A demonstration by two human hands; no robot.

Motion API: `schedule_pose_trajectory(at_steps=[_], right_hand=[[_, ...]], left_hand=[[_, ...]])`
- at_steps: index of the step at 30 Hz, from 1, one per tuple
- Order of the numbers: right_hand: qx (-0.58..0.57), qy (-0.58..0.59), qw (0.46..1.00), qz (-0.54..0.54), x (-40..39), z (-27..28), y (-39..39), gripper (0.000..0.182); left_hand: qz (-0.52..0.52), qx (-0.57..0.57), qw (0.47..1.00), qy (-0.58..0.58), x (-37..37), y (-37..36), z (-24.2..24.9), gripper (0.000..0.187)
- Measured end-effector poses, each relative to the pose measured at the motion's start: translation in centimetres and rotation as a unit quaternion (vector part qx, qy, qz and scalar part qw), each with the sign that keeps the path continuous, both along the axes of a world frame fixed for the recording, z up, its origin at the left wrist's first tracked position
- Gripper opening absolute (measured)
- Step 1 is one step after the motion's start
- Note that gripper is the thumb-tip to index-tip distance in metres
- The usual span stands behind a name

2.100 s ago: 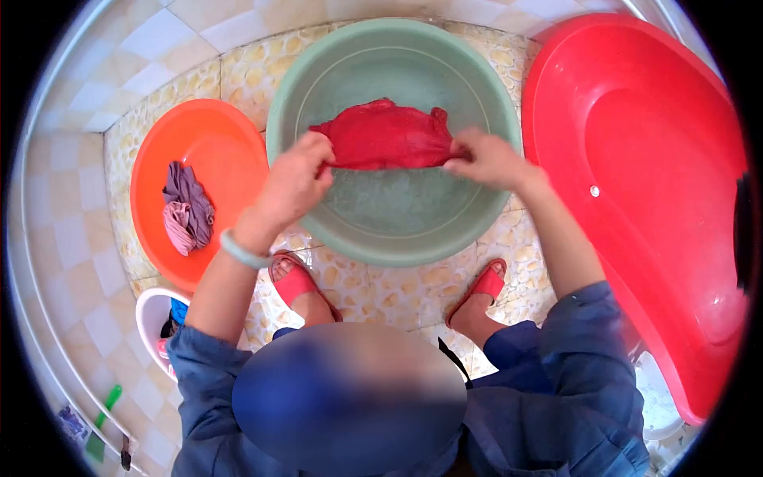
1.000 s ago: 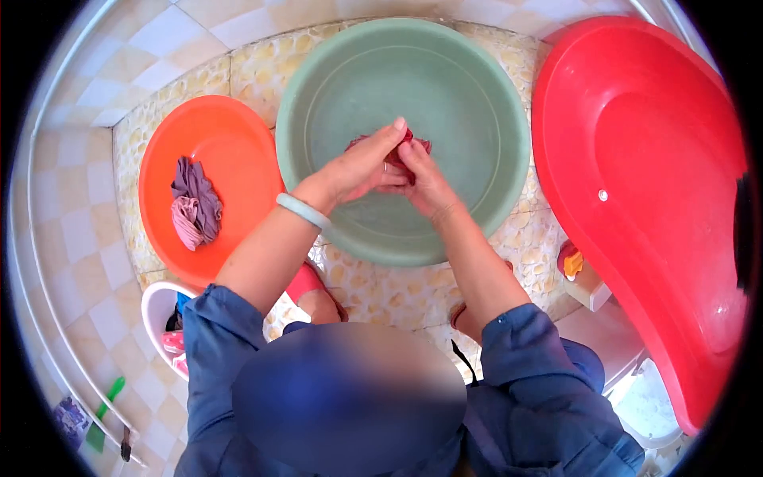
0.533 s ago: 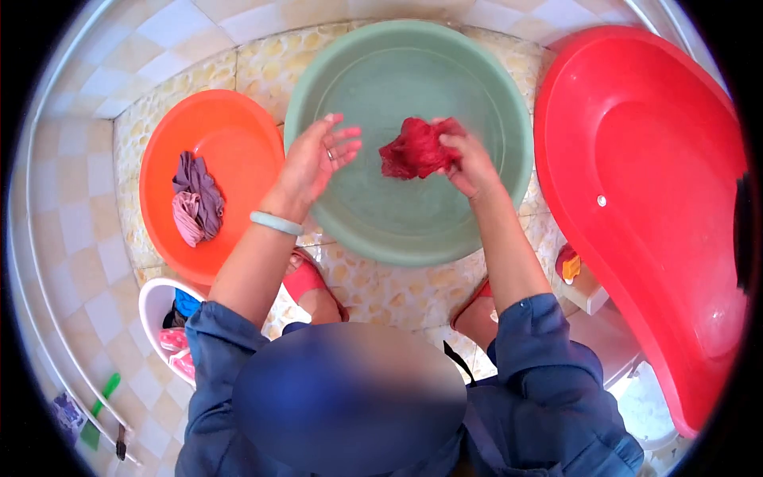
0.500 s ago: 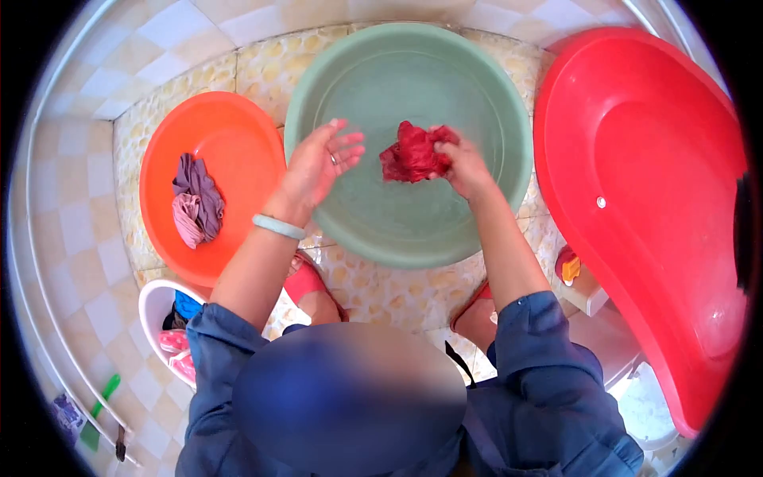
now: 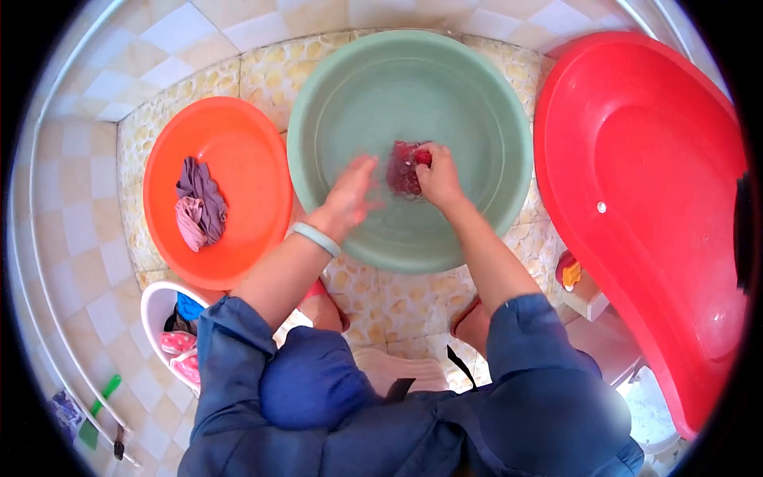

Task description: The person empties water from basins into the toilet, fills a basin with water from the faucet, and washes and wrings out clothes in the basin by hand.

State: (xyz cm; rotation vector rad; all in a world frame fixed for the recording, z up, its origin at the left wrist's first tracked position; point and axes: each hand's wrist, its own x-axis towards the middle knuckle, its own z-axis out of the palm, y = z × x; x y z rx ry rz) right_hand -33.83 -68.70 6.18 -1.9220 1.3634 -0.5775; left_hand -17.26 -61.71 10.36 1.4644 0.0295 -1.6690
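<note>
A large green basin [image 5: 318, 103] with water in it stands in front of me. My right hand [image 5: 438, 176] is closed on a dark red cloth [image 5: 404, 176], most of which lies in the water near the basin's middle; its exact kind I cannot make out. Left of the cloth and apart from it, my left hand [image 5: 355, 191] hangs over the basin's near left side. Its fingers are spread and slightly smeared by motion, with nothing in them. A pale bracelet [image 5: 315, 238] circles the left wrist.
On the left, an orange basin [image 5: 254, 151] holds purple and pink cloths [image 5: 203, 203]. Below it stands a white bucket [image 5: 151, 310] with several garments. A red baby bathtub [image 5: 636, 143] fills the right side. Green brush-like tool [image 5: 99, 409] hangs at lower left.
My right hand has lowered the red cloth into the water, shifting slightly left and nearer to me. My left hand has moved right and nearer to me.
</note>
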Motion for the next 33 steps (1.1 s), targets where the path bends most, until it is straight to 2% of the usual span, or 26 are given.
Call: schedule_pose_trajectory(at_steps=[2,4,5,8,9,10,12,15,17,18,19,21,22,23,24,27,30,31,33], right_hand=[[0.047,-0.128,0.99,-0.031,1.5,3.4,1.1,0.029],[0.096,-0.253,0.962,-0.026,3.1,7.1,3.7,0.029],[0.074,-0.261,0.963,-0.006,3.8,9.3,4.8,0.03],[-0.038,-0.282,0.954,0.091,5.5,13.0,7.8,0.028],[-0.023,-0.253,0.961,0.106,5.8,13.7,8.6,0.027],[-0.007,-0.224,0.967,0.12,6.2,14.0,9.0,0.026],[-0.074,-0.178,0.978,0.081,6.7,12.4,8.7,0.018],[-0.16,-0.12,0.979,0.031,7.5,9.9,6.5,0.018],[-0.163,-0.13,0.977,-0.043,7.4,8.3,3.5,0.019],[-0.107,-0.052,0.992,-0.039,7.1,7.7,1.8,0.022],[-0.046,0.029,0.998,-0.034,6.3,7.0,0.5,0.026],[0.031,0.144,0.989,-0.024,3.9,4.6,-3.3,0.035],[0.02,0.135,0.99,-0.027,3.5,3.3,-3.5,0.035],[0.008,0.129,0.991,-0.022,3.0,2.0,-3.6,0.035],[-0.009,0.123,0.992,-0.021,2.4,0.8,-3.8,0.036],[0.179,-0.063,0.972,-0.141,1.4,-3.4,-3.7,0.032],[0.054,0.026,0.986,-0.155,0.7,-4.6,-2.0,0.032],[-0.037,0.057,0.997,-0.045,0.4,-5.5,-0.9,0.037],[-0.031,0.093,0.987,0.127,-0.1,-4.7,0.7,0.039]], left_hand=[[-0.005,0.076,0.997,0.019,-1.2,-0.5,1.1,0.059],[-0.002,-0.066,0.985,0.159,-1.5,-0.3,-1.4,0.069],[0.0,-0.137,0.964,0.227,-1.4,-0.4,-2.2,0.074],[-0.026,-0.119,0.949,0.292,-0.1,-0.7,0.0,0.078],[-0.032,-0.116,0.942,0.313,0.5,-1.5,-0.5,0.075],[-0.029,-0.107,0.954,0.279,0.5,-2.3,-0.8,0.069],[-0.111,-0.19,0.855,0.47,1.9,-2.7,-1.7,0.061],[-0.087,-0.277,0.853,0.434,1.2,-1.9,-2.9,0.046],[0.06,-0.196,0.93,0.304,-0.8,-1.9,-1.3,0.044],[0.132,-0.158,0.951,0.232,-1.5,-2.5,0.4,0.044],[0.105,-0.119,0.979,0.13,-1.9,-2.4,2.6,0.034],[0.018,-0.163,0.985,0.056,-2.5,-2.3,2.3,0.035],[-0.026,-0.183,0.983,0.017,-2.3,-2.1,2.1,0.036],[-0.019,-0.189,0.981,0.029,-1.7,-2.2,-0.5,0.04],[0.004,-0.171,0.985,0.035,-1.3,-2.2,-0.2,0.042],[0.04,-0.106,0.992,0.059,0.7,-2.3,1.3,0.048],[-0.042,-0.014,0.999,0.001,2.8,-1.6,0.8,0.066],[-0.048,-0.017,0.999,-0.01,2.8,-1.3,0.7,0.073],[-0.059,-0.031,0.997,-0.031,2.2,-1.1,0.7,0.089]])
